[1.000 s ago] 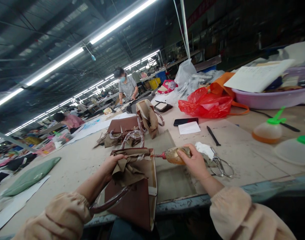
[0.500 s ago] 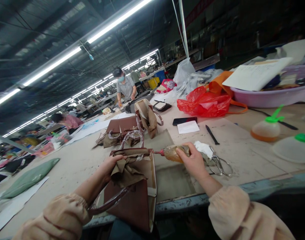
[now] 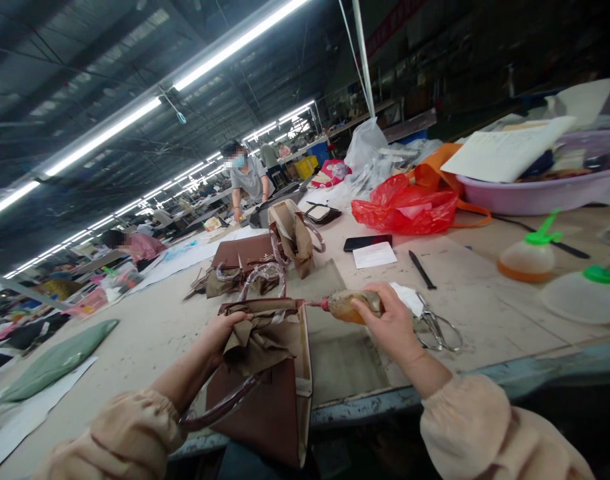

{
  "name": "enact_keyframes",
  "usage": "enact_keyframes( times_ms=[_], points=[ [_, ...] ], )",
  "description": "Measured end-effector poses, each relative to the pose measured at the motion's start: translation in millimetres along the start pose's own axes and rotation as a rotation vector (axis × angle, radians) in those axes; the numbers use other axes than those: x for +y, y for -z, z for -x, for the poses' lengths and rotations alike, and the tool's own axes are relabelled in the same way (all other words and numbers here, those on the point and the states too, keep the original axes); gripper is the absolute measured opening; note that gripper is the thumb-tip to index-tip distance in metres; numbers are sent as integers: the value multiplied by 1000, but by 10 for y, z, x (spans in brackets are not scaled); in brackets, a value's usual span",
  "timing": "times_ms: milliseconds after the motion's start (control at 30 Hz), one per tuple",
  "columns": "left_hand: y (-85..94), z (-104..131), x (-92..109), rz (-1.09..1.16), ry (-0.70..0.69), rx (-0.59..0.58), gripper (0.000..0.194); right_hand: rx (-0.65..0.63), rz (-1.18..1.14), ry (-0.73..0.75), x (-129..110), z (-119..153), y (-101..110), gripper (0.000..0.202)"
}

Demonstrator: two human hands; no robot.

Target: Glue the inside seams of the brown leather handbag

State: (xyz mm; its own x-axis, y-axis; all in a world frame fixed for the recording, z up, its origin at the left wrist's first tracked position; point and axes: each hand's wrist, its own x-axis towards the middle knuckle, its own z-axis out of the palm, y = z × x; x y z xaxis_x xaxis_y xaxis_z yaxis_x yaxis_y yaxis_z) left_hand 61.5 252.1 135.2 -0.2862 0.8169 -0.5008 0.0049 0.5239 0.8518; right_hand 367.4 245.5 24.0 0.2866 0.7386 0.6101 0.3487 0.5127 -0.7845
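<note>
At far left, a gathered, peach fabric sleeve is lying close to a curved, brown bag handle in clear film. Snagging there could tug the work. The left hand is pinching a crumpled, olive-brown fabric lining at the mouth of a dark brown, leather-like bag. A slackening pinch could let loose folds fall across the edge and pick up liquid. The bag is resting against the near edge of the beige worktop, its lower part extending below that edge; weak support could let it slip.

At centre, a red, tapered nozzle is pointing left at the bag's upper right corner; whether its tip is touching cannot be told. A wandering tip could smear the outer face.

The right hand is wrapping around a stained, translucent bottle of amber liquid, holding it nearly level. Excess squeezing could cause flooding, or dripping onto the grey-green sheet below.

Beside the right wrist, silver, loop-handled metal scissors are lying near a crumpled white tissue; sweeping the wrist outward could knock them.
</note>
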Motion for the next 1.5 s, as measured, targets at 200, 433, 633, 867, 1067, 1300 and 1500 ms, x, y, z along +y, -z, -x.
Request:
enact_keyframes(
  times_ms=[200,433,633,867,1067,1300,1500],
  points=[
    [-11,-12,-30,-11,16,-24,8,-37,-15,14,4,-1,-23,15],
    [-18,10,-19,-38,-2,0,7,-18,-28,-2,21,37,-67,16],
    [-28,10,-19,-35,-3,22,7,-63,-38,11,-49,8,-2,13],
    [-13,22,-21,-50,7,4,11,-56,-31,15,-32,8,-29,13],
    [-13,30,-14,-45,11,14,6,-39,-40,-12,11,43,-73,14],
    [21,6,-16,-49,52,-27,6,-103,-52,-122,10,30,-91,16],
    [-14,67,18,-53,87,-15,6,-67,-59,-156,25,34,-104,18]
  ],
)
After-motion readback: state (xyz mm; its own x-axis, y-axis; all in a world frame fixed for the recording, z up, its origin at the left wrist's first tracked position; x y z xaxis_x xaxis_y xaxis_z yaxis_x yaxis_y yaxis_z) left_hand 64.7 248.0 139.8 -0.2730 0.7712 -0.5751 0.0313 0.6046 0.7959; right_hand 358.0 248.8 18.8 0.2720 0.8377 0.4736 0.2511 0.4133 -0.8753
